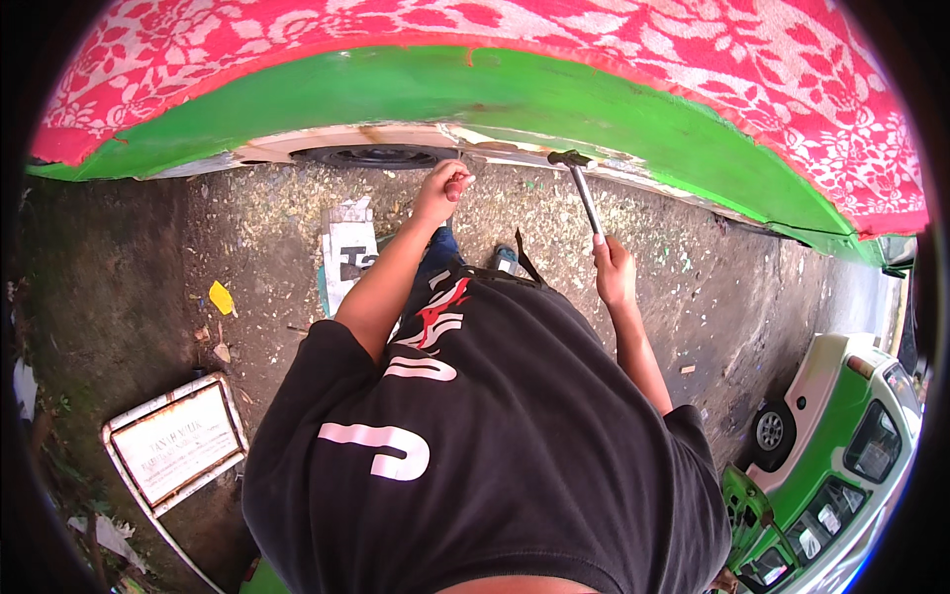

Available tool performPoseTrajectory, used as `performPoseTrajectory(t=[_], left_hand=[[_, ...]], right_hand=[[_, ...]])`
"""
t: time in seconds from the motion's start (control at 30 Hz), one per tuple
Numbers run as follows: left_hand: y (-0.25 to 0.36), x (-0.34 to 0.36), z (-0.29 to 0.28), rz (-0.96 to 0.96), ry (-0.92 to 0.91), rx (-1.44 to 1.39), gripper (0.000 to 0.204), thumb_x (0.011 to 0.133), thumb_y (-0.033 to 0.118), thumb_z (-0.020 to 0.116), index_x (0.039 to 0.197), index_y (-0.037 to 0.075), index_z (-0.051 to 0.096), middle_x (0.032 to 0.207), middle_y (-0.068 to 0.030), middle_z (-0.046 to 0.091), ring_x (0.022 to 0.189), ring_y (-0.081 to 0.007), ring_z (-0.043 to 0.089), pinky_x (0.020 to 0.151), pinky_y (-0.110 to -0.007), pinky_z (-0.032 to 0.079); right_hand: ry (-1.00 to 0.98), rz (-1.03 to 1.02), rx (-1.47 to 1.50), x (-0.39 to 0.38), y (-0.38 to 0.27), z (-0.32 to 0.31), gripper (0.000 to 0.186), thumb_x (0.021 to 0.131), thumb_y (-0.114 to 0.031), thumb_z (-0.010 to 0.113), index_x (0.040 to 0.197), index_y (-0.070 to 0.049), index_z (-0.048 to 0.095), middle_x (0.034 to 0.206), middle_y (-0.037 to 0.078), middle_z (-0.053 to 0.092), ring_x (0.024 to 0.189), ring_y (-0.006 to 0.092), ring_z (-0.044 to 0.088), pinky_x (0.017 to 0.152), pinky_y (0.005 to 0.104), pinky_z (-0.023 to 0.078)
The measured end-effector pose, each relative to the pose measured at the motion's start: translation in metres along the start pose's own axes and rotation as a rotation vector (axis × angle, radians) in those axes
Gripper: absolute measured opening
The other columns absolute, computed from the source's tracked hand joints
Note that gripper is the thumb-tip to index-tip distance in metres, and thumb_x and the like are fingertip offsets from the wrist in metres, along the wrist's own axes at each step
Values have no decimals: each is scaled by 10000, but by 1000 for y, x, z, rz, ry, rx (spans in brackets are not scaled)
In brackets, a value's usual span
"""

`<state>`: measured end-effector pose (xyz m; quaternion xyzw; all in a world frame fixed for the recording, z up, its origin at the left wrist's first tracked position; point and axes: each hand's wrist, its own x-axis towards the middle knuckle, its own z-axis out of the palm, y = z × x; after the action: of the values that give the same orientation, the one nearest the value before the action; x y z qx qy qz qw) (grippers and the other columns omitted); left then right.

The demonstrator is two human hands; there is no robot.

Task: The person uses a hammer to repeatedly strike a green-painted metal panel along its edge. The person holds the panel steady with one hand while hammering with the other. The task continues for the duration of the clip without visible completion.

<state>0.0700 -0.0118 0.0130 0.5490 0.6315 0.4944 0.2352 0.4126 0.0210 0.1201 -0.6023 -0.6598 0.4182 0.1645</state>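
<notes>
My right hand [614, 267] grips the lower end of a hammer [585, 194]. The hammer's dark head points away from me and overlaps the lower edge of a green vehicle body [594, 109]. My left hand [435, 198] is closed around a short tool with a red handle [454, 188]. Its working end cannot be made out. That hand is near the vehicle's lower edge, just right of a dark wheel [376, 155]. Along this edge the paint is worn, with pale and rusty patches.
A red and white floral cloth [495, 25] covers the vehicle's top. Paint flakes litter the ground, with a printed sheet [346, 252] left of my arm and a yellow scrap [222, 297] farther left. A framed sign [176, 441] leans lower left; a green and white van [831, 465] stands lower right.
</notes>
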Motion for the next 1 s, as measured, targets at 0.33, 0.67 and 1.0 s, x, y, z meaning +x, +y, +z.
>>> performPoseTrajectory(t=[0.33,0.67,1.0], left_hand=[[-4,5,2,41,51,38,206,799,-9,707,915,20,539,986,-100,582,896,-264,593,783,-334,498],[-18,19,14,-110,-103,-29,288,744,-77,613,982,55,517,961,-93,561,878,-245,593,760,-322,494],[-9,34,18,-119,-152,172,263,790,-45,576,1032,49,534,1004,-108,585,940,-269,613,813,-355,492]], right_hand=[[-6,-19,-10,12,-20,11,465,989,-390,513,783,23,566,603,171,516,567,251,474,578,422,403],[12,39,-63,4,-11,14,448,983,-373,521,772,20,559,595,164,512,547,244,488,557,414,398],[7,88,-30,3,-15,13,465,988,-384,526,748,15,529,592,149,492,552,222,443,558,404,393]])
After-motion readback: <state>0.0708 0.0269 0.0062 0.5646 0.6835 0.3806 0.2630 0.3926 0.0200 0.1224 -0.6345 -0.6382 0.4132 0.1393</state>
